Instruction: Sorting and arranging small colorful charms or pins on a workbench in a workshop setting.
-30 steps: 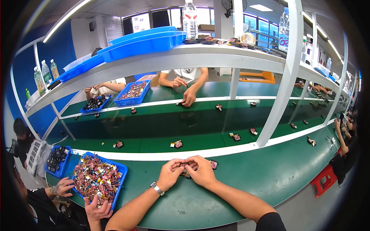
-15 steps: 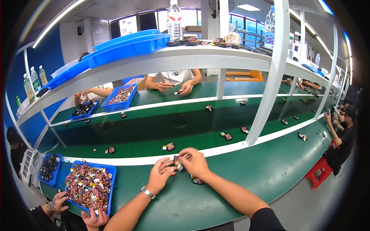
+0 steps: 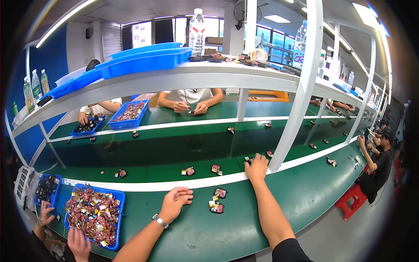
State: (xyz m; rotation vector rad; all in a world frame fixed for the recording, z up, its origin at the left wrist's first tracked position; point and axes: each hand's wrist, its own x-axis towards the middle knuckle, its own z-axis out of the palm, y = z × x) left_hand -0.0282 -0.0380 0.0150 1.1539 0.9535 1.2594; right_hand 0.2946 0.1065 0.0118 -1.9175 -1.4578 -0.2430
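My right hand (image 3: 257, 168) reaches over the white rail to the dark green belt. Its fingers are bent around a small electronic part (image 3: 248, 160), which shows partly beside the thumb. Nothing shows in my left hand (image 3: 176, 201), held above the near green table with the fingers stretched out and slightly curved. To its right lie an upper electronic part (image 3: 220, 192) and a lower electronic part (image 3: 216, 208), dark and reddish with pale yellow and white bits. Across the rail, another such part (image 3: 216, 169) rests on the belt.
At left stand a blue tray (image 3: 121, 218) heaped with similar parts and a smaller blue tray (image 3: 58, 188) of black pieces. A co-worker's hand (image 3: 78, 244) is beside the heap. A white post (image 3: 297, 87) rises right of my right hand, under a shelf (image 3: 174, 78) with bottles.
My hands were together over the table with a part between them; now they are apart. My right hand has moved right and forward. Additional parts lie on the table and belt.
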